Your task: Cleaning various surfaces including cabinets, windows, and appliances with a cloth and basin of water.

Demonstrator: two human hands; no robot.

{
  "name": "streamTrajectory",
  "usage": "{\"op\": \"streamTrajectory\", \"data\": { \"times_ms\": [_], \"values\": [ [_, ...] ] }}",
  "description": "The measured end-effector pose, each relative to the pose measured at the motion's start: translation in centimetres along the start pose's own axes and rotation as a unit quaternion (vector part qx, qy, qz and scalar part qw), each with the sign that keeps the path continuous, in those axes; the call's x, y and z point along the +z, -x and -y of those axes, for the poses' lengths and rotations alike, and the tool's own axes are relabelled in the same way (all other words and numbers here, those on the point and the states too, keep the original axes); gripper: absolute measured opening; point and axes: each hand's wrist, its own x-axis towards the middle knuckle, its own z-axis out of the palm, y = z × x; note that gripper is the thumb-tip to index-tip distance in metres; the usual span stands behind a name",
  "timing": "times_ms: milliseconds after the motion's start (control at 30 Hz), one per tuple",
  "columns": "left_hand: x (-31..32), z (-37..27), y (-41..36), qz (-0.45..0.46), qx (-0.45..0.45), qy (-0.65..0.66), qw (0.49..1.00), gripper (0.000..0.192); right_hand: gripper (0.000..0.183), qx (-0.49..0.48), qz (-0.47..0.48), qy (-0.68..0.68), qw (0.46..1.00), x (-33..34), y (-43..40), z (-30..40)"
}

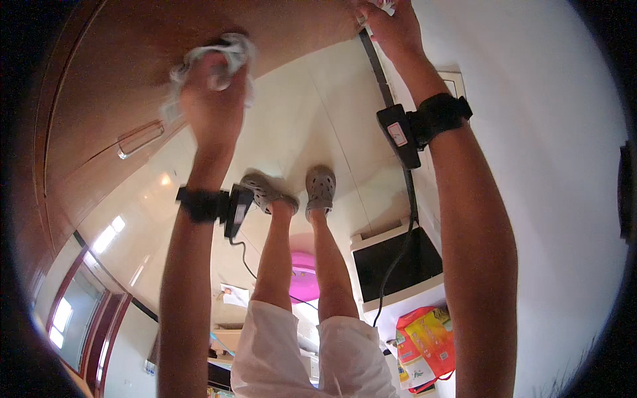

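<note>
My left hand [215, 92] is closed on a whitish cloth [238, 49], blurred by motion, against the brown wooden surface [134, 64] of what looks like a cabinet. A metal handle [142, 140] is fixed on that wood, below and left of the hand. At the top edge, my right hand [395, 25] is beside the right end of the wood, near the white wall. Something pale and pink shows between its fingers, cut off by the picture's edge, and I cannot tell what it is or how firmly it is held. Both wrists wear black strapped devices with cables.
A monitor-like appliance with a dark panel [398, 263] stands by the right wall [542, 149], near red and yellow bags [430, 343]. A pink basin [304, 278] is behind my legs on the tiled floor [318, 114]. A paper [235, 294] lies left. Cables hang from both wrists.
</note>
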Motion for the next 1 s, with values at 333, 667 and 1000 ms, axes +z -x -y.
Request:
{"op": "streamTrajectory", "data": {
  "times_ms": [333, 667, 1000],
  "values": [
    [-1.0, 1.1, 0.4, -0.035, 0.049, 0.008, 0.998, 0.025, 0.022, 0.014, -0.009, 0.087, 0.996, -1.5, 2.2, 3.7],
    [3.0, 1.4, 3.4, 0.157, 0.084, -0.007, 0.984, 0.018, 0.026, 0.138, 0.025, 0.126, 0.982, -3.9, 10.7, 4.8],
    [-0.1, -6.7, 8.7, 0.079, 0.022, 0.216, 0.973, 0.016, 0.026, 0.256, 0.074, 0.188, 0.945, -6.7, 18.0, 3.6]
  ]
}}
